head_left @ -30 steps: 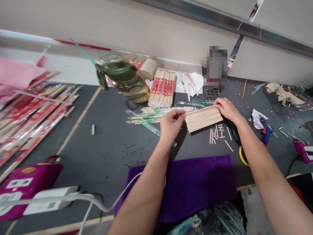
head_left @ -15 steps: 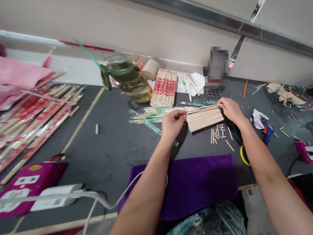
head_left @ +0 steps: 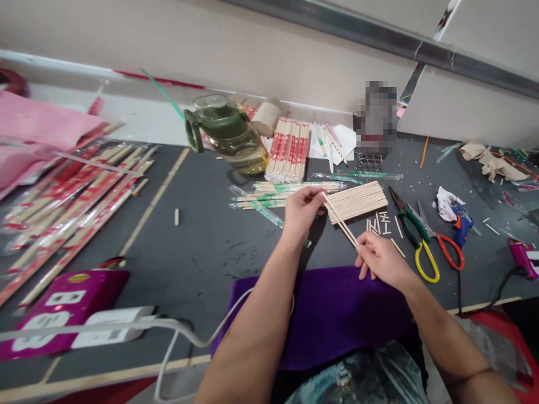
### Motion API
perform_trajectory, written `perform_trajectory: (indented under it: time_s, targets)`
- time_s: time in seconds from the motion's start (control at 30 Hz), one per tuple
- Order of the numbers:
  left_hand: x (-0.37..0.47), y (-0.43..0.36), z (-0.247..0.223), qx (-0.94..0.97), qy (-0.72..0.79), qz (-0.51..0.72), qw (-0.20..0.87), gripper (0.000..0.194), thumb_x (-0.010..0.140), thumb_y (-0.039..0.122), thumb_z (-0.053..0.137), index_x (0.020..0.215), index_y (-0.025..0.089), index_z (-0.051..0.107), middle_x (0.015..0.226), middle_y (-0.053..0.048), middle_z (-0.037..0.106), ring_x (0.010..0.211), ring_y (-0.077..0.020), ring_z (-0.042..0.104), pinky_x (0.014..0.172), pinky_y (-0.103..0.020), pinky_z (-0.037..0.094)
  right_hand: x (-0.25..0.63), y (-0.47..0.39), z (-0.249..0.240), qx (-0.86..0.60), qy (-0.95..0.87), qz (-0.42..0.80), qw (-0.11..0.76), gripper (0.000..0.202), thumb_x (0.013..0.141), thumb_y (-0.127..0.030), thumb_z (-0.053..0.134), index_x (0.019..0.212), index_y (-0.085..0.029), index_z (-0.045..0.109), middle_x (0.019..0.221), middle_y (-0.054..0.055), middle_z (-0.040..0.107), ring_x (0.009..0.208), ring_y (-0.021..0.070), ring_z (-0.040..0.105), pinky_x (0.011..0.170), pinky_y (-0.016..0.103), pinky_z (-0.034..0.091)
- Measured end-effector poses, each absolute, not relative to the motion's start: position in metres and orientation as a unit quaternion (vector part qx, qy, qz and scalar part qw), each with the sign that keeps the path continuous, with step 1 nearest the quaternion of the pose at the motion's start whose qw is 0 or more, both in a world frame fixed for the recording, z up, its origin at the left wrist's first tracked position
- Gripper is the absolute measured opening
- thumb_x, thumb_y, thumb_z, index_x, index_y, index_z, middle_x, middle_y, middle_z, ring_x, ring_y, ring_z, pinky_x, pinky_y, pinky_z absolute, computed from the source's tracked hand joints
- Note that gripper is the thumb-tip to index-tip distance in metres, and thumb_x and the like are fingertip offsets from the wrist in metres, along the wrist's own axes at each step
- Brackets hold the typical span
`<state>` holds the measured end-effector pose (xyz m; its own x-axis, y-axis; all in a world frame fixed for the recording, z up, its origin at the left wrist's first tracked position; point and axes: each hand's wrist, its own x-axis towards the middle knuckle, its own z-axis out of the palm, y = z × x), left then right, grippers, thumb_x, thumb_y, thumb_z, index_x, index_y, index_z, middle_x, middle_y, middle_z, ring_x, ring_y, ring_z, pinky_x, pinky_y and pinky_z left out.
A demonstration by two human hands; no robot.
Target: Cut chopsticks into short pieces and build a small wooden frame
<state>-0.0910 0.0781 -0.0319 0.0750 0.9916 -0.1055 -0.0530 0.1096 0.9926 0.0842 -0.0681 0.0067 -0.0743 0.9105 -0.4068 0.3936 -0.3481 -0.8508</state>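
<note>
A pair of thin wooden chopsticks [head_left: 342, 222] slants between my two hands. My left hand [head_left: 304, 209] pinches their upper end, close to the left edge of a flat panel of wooden sticks laid side by side [head_left: 357, 202]. Lower down, my right hand [head_left: 379, 255] holds the other end between thumb and fingers, over the far edge of a purple cloth [head_left: 332, 320]. Several short cut stick pieces [head_left: 381, 224] lie just below the panel. Right of them rest pliers with green and yellow handles [head_left: 415, 235] and red-handled scissors [head_left: 438, 238].
Wrapped chopsticks [head_left: 269, 196] lie behind my left hand, near a green-lidded jug [head_left: 231, 134] and a red-and-white chopstick bundle [head_left: 288, 150]. More packets [head_left: 80, 202] spread at left. A blue glue gun [head_left: 463, 227] sits right. A white cable [head_left: 185, 336] crosses a purple power strip [head_left: 71, 308].
My right hand has moved down toward me from the panel's far right corner, swinging the chopsticks off the panel's far edge into a slant. The pliers and scissors are now uncovered.
</note>
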Motion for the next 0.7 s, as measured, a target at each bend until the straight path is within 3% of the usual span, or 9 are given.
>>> perform_trajectory:
  time_s: [0.27, 0.43, 0.5, 0.6, 0.7]
  targets:
    - [-0.088, 0.078, -0.036, 0.443, 0.471, 0.497, 0.579, 0.032, 0.067, 0.039, 0.080, 0.085, 0.014, 0.073, 0.066, -0.001, 0.066, 0.060, -0.0122, 0.060, 0.050, -0.020, 0.051, 0.060, -0.076, -0.017, -0.597, -0.445, 0.582, 0.326, 0.029, 0.093, -0.052, 0.051, 0.100, -0.024, 0.047, 0.064, -0.006, 0.062, 0.049, 0.0178, 0.070, 0.035, 0.019, 0.043]
    - [-0.091, 0.076, -0.027, 0.437, 0.465, 0.528, 0.560, 0.030, 0.074, 0.042, 0.078, 0.084, 0.015, 0.075, 0.057, 0.002, 0.057, 0.049, -0.0083, 0.048, 0.042, -0.017, 0.039, 0.082, -0.064, -0.004, -0.624, -0.513, 0.492, 0.324, 0.016, 0.095, -0.039, 0.052, 0.095, -0.023, 0.056, 0.067, -0.005, 0.064, 0.043, 0.0088, 0.057, 0.044, 0.020, 0.042]
    - [-0.093, 0.075, -0.022, 0.413, 0.442, 0.549, 0.577, 0.032, 0.075, 0.046, 0.078, 0.085, 0.016, 0.075, 0.060, 0.002, 0.058, 0.050, -0.0087, 0.049, 0.043, -0.018, 0.039, 0.095, -0.053, 0.005, -0.641, -0.542, 0.442, 0.316, 0.014, 0.094, -0.035, 0.053, 0.092, -0.023, 0.059, 0.067, -0.004, 0.065, 0.042, 0.0081, 0.052, 0.046, 0.021, 0.042]
    - [-0.097, 0.074, -0.014, 0.370, 0.403, 0.562, 0.620, 0.035, 0.071, 0.046, 0.081, 0.089, 0.017, 0.073, 0.073, -0.002, 0.065, 0.057, -0.0100, 0.056, 0.046, -0.019, 0.045, 0.108, -0.037, 0.020, -0.643, -0.570, 0.407, 0.311, 0.015, 0.095, -0.034, 0.053, 0.090, -0.023, 0.061, 0.069, -0.003, 0.066, 0.045, 0.0094, 0.053, 0.048, 0.023, 0.041]
    - [-0.105, 0.076, -0.009, 0.354, 0.395, 0.562, 0.635, 0.034, 0.064, 0.036, 0.085, 0.087, 0.017, 0.071, 0.071, 0.001, 0.062, 0.054, -0.0081, 0.053, 0.048, -0.019, 0.045, 0.114, -0.026, 0.034, -0.621, -0.610, 0.401, 0.286, 0.017, 0.097, -0.032, 0.051, 0.087, -0.023, 0.062, 0.071, -0.002, 0.067, 0.052, 0.0115, 0.059, 0.055, 0.025, 0.045]
